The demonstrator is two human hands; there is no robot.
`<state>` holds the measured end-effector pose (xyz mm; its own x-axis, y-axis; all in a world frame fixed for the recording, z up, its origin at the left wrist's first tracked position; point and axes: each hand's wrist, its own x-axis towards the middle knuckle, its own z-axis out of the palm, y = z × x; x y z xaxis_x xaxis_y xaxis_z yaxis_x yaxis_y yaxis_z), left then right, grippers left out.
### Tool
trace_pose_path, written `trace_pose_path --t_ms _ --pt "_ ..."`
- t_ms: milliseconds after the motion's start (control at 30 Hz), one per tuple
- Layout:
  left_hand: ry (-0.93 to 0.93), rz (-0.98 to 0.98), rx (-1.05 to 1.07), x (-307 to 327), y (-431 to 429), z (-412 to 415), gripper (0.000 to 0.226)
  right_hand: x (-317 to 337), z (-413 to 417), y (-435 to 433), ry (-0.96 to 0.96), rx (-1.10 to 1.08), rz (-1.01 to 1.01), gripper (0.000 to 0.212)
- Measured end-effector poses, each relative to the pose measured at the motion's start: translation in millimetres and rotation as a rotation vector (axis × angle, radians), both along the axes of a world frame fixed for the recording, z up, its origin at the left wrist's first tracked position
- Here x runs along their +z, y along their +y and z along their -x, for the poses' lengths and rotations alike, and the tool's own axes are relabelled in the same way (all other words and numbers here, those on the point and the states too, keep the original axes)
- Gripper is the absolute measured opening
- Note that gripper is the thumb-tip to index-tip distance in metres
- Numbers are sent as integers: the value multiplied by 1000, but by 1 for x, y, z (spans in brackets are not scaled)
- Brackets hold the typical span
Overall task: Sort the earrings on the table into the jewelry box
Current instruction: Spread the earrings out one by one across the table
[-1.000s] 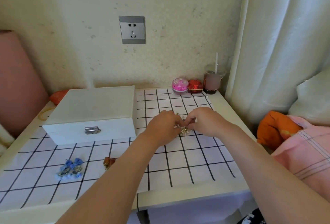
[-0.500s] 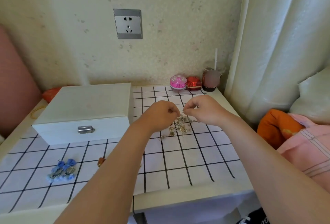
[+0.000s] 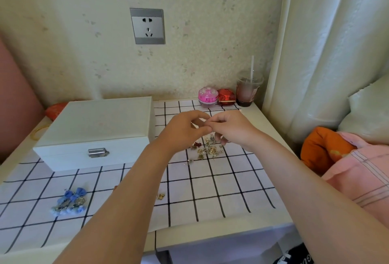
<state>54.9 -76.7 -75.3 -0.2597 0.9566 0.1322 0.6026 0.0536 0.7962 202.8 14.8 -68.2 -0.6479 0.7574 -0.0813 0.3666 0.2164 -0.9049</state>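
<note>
The white jewelry box (image 3: 99, 124) stands closed on the left of the checked cloth, its metal latch (image 3: 97, 152) facing me. A heap of small gold earrings (image 3: 207, 149) lies to its right. My left hand (image 3: 185, 131) and right hand (image 3: 233, 129) hover just above the heap, fingertips meeting and pinching a tiny earring that the fingers mostly hide. A pair of blue bow earrings (image 3: 70, 202) lies at the front left. One small gold earring (image 3: 161, 196) sits near my left forearm.
Against the wall at the back right stand a pink round tin (image 3: 208, 96), a red box (image 3: 226, 96) and a lidded cup with a straw (image 3: 248, 91). A gold bangle (image 3: 39, 131) lies left of the box. An orange cushion (image 3: 320, 148) sits beyond the table's right edge.
Both hands rose from the earring heap and now meet above it, pinching at the fingertips. The heap, hidden under the hands a second ago, is now uncovered.
</note>
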Motion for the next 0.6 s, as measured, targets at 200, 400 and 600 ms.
trace_pose_path --t_ms 200,400,600 --pt "-59 -58 29 6 -7 10 23 1 8 -7 174 -1 279 18" --pt "73 106 28 5 -24 15 10 -4 4 -9 -210 85 -352 8" --pt "95 296 -160 6 -54 13 12 -3 4 -27 -476 302 -565 16"
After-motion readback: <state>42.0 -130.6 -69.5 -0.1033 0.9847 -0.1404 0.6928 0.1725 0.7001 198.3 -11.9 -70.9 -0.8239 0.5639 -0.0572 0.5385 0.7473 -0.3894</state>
